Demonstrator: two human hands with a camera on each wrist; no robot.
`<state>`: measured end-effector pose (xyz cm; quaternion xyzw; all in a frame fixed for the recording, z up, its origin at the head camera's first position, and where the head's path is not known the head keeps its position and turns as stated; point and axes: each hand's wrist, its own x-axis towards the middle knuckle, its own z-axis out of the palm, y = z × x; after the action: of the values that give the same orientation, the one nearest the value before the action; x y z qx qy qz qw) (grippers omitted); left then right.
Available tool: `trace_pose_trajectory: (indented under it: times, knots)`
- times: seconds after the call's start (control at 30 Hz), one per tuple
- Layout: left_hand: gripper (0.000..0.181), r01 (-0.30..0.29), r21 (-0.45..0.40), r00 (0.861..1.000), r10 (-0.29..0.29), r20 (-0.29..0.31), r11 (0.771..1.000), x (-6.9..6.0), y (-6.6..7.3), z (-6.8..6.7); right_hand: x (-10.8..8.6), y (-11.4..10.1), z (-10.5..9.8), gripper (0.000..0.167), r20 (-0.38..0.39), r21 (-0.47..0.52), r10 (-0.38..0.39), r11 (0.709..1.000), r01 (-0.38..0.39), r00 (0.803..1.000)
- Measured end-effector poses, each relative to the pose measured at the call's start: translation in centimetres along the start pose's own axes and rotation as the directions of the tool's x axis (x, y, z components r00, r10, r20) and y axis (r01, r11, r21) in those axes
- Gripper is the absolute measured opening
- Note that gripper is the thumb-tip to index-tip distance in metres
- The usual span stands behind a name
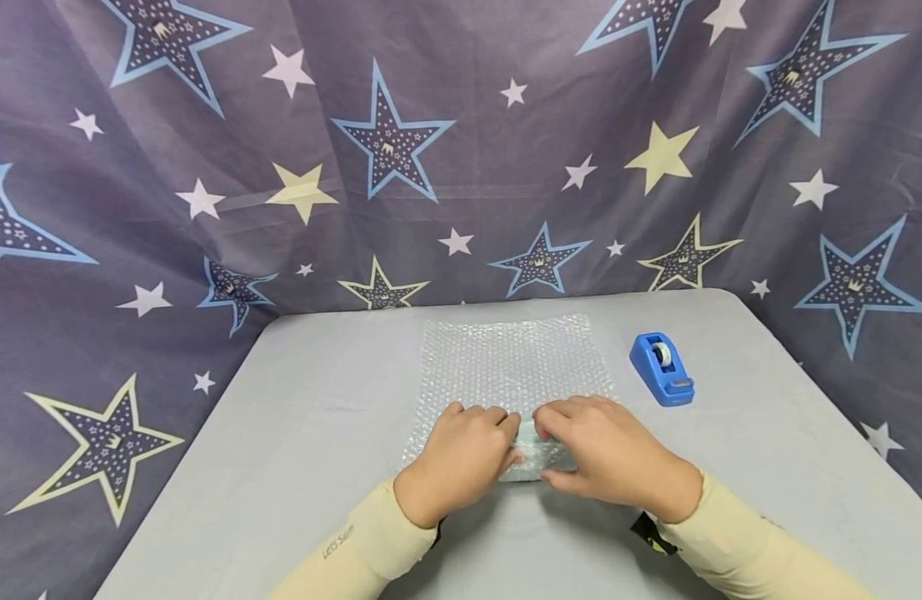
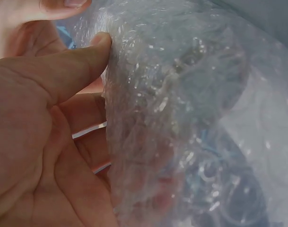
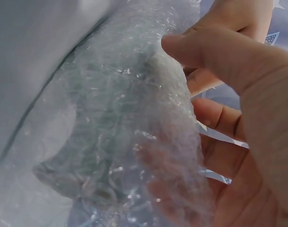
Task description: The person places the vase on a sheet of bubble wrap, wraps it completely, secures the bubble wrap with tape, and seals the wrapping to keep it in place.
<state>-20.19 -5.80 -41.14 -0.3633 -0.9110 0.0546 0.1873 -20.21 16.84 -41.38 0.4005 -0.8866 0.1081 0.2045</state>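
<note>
Pale sleeves (image 1: 359,546) up close, left hand (image 1: 464,454) and right hand (image 1: 611,450) have fingers curled round a greenish bundle (image 1: 534,454) at the bubble wrap (image 1: 509,358)'s near end, so I'd guess partly wrapped, flat far part left to roll on the bench (image 1: 281,450), tape dispenser (image 1: 656,375) idle off right.

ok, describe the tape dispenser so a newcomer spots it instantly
In the head view, start at the light grey table. Find the bubble wrap spread on it; just right of that sheet, beyond the right hand, sits the tape dispenser. It's the solid blue one holding a small whitish roll, while the bubble wrap is clear.
</note>
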Motion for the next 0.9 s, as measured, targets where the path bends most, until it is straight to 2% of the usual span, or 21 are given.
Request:
trace_pose_trajectory:
  times: [0.43,0.6,0.9]
  knots:
    - [0.036,0.005,-0.016,0.999,-0.005,0.033,1.0,0.15,-0.12,0.39,-0.17,0.1,0.47,0.04,-0.042,-0.048,-0.046,0.998,0.044,0.998]
    - [0.034,-0.001,-0.032,1.0,0.002,0.03,0.999,0.23,-0.23,0.37,-0.26,0.09,0.42,0.037,-0.031,-0.048,-0.055,0.997,0.054,0.998]
    - [0.038,0.006,-0.053,0.998,-0.002,0.06,0.999,0.21,-0.51,0.56,-0.1,0.25,0.59,0.033,-0.025,-0.028,-0.068,0.997,0.067,0.997]
